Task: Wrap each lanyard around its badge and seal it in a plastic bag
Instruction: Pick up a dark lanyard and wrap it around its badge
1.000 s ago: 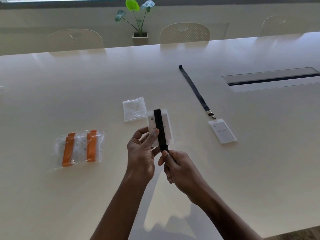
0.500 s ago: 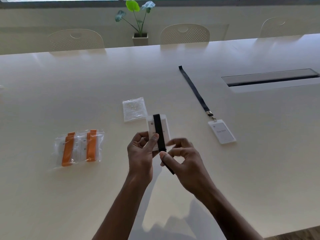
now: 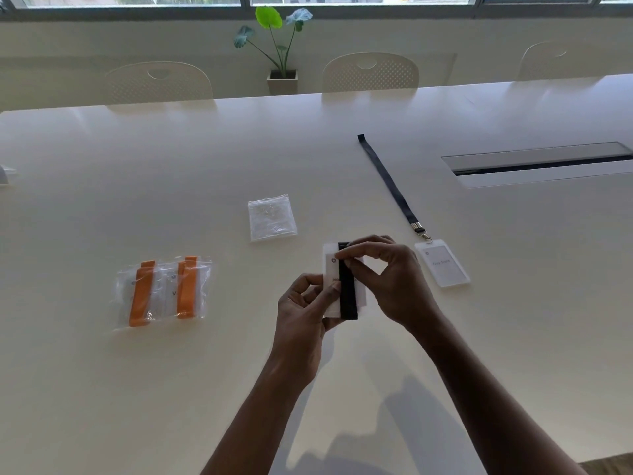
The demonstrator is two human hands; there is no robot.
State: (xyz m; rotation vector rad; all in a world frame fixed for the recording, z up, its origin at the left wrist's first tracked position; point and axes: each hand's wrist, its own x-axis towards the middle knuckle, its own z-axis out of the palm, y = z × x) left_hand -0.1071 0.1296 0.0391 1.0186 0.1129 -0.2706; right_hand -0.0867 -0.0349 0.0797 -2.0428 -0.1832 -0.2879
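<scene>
Above the table I hold a white badge (image 3: 331, 272) with a black lanyard (image 3: 347, 296) wound lengthwise around it. My left hand (image 3: 303, 310) grips the badge's lower left edge. My right hand (image 3: 390, 275) pinches the lanyard at the badge's top. An empty clear plastic bag (image 3: 272, 217) lies just beyond. To the right a second badge (image 3: 443, 264) lies flat with its dark lanyard (image 3: 387, 181) stretched out toward the far side. At the left, two bagged badges with orange lanyards (image 3: 164, 291) lie side by side.
The long white table (image 3: 137, 173) has a recessed cable slot (image 3: 541, 162) at the right. White chairs (image 3: 370, 72) and a potted plant (image 3: 281, 46) stand beyond the far edge. A small white object (image 3: 4, 173) sits at the left edge.
My right hand has risen from below the badge to its top, carrying the lanyard's loose end up over it. The hanging tail is gone. My left hand keeps its grip.
</scene>
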